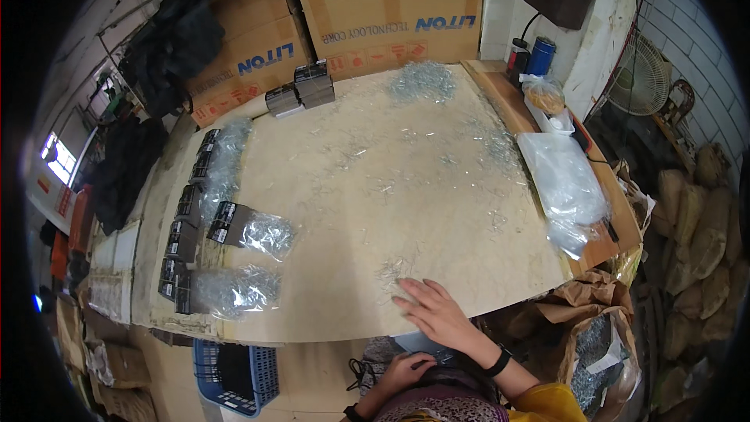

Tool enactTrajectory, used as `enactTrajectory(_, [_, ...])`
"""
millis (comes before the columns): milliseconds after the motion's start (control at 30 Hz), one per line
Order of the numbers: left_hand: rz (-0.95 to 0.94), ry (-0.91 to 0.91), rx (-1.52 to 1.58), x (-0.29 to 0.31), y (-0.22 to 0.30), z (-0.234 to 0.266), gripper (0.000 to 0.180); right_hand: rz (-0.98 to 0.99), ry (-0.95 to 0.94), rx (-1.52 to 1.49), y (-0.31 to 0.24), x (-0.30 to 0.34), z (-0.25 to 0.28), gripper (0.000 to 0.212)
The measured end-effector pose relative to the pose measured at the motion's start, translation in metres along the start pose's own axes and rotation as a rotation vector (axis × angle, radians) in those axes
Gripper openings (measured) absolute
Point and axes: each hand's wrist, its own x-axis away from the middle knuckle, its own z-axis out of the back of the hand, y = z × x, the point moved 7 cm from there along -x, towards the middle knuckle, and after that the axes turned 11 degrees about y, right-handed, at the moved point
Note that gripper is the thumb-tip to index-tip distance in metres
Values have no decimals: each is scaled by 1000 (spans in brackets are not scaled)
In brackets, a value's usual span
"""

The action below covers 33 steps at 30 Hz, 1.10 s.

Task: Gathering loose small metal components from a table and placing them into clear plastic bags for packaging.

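Note:
My right hand (439,314) lies at the near edge of the pale tabletop (336,242), fingers spread. Its fingertips touch or hover just over a small scatter of thin, shiny pieces (393,272), too small to name. Below the table edge, close to my lap, my left hand (405,373) has its fingers curled; whatever is in them is hidden. A pale blue surface (422,344) shows between my hands, partly covered. More shiny pieces are strewn over the tabletop, with a dense heap (423,82) at the far side.
Clear bags with dark header cards (226,223) line the left side. Bundled dark cards (314,84) stand at the back before cardboard boxes (391,8). Plastic bags (562,180) lie on the right-hand board. A blue basket (266,379) and a paper sack (570,305) stand below.

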Motion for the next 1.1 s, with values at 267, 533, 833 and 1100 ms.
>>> enactTrajectory(267, [-11, 6, 1, 3, -8, -2, 14, -1, -124, 115, 9, 34, 7, 33])
enactTrajectory(533, [-11, 11, -13, 1, -2, 0, 13, -53, -113, 126, 8, 5, -11, 43])
enactTrajectory(833, [18, 0, -19, -1, 0, 2, 14, 0, -174, 227, 4, 15, -8, 55])
enactTrajectory(1100, [19, 13, -34, 0, -3, 0, 14, -99, -140, 286, 17, 32, 20, 52])
